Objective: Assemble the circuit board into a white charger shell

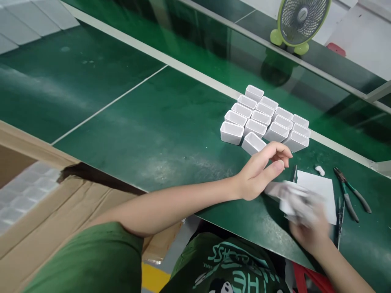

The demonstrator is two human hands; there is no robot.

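Note:
My left hand [263, 171] reaches over the green table, fingers loosely curved and thumb apart, with nothing visible in it. Just behind its knuckles a white open-topped plastic box [253, 143] stands askew at the front of a group of similar boxes [261, 118]. My right hand [314, 228] is smeared by motion and closed around a crumpled whitish cloth [301, 203]. The cloth passes over a white sheet of paper [324, 191] and partly hides it. What lies inside the cloth, if anything, cannot be made out.
Right of the paper lie green-and-grey-handled pliers [351, 195] and dark tweezers [340, 224]. A small white lump [319, 170] sits above the paper. At left, an open cardboard box [61, 219] holds translucent pieces. A green fan [302, 20] stands on the back shelf.

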